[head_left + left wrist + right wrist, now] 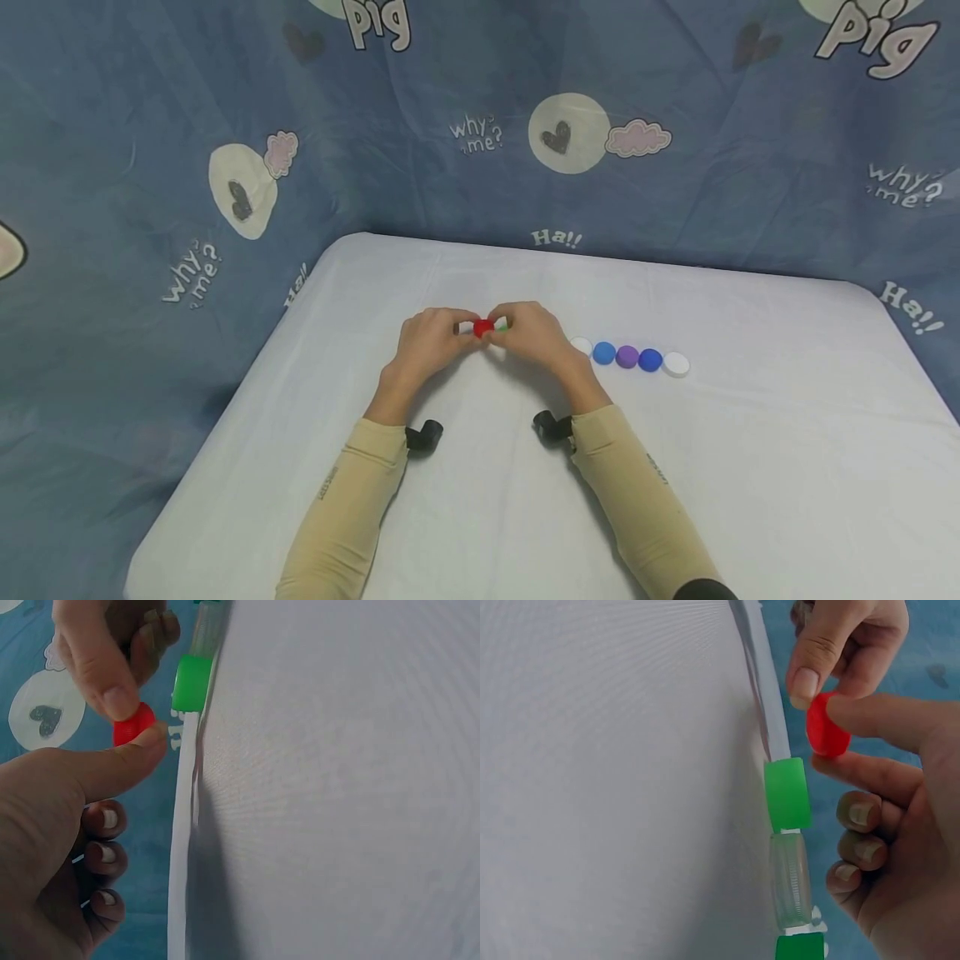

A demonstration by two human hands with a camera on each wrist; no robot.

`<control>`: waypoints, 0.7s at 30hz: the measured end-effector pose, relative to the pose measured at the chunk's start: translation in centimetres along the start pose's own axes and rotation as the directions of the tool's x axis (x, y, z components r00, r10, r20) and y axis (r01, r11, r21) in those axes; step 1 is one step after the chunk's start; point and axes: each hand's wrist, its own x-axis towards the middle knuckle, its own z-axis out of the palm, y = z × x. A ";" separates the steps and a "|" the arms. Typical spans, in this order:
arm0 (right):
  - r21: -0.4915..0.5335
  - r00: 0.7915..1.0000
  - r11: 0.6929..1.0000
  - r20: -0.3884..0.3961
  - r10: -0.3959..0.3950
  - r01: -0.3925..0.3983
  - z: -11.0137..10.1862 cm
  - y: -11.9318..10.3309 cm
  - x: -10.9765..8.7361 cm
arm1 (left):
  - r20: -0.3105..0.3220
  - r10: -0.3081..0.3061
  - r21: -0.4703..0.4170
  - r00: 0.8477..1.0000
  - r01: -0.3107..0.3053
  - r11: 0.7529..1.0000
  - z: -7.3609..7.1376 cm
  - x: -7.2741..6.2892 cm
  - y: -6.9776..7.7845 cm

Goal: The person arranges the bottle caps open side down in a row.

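Observation:
Both hands hold a red plastic bottle cap (483,327) between them, just above the white table. My left hand (429,340) pinches its left side between thumb and forefinger. From the other side, my right hand (534,335) grips it with thumb and fingertips. In the right wrist view the red cap (827,729) is tipped on edge, apart from a bright green cap (787,793) on the table. Beyond that one stand a clear ribbed cap (790,879) and a darker green cap (800,947). The right hand mostly hides these in the head view.
The row runs right with a white cap (581,346), a light blue cap (603,353), a purple cap (627,357), a dark blue cap (650,360) and another white cap (677,365). A blue printed curtain (450,183) hangs behind the white-covered table (787,467).

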 end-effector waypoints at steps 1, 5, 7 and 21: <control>0.013 1.000 1.000 0.002 0.005 -0.005 -0.1 0.0 0.0 | -0.007 0.007 0.007 1.000 -0.006 1.000 0.0 0.0 0.0; 0.063 1.000 0.998 0.011 0.025 -0.025 -0.3 0.0 -0.1 | -0.038 0.033 0.039 0.999 -0.032 0.999 -0.2 0.0 0.0; 0.072 0.999 0.997 0.017 0.033 -0.034 -0.3 0.0 -0.2 | -0.054 0.044 0.049 0.998 -0.042 0.998 -0.2 0.0 0.1; -0.008 0.999 1.000 -0.045 -0.007 0.007 -0.1 0.0 -0.1 | -0.063 0.007 0.046 0.998 -0.005 0.999 -0.2 0.0 -0.2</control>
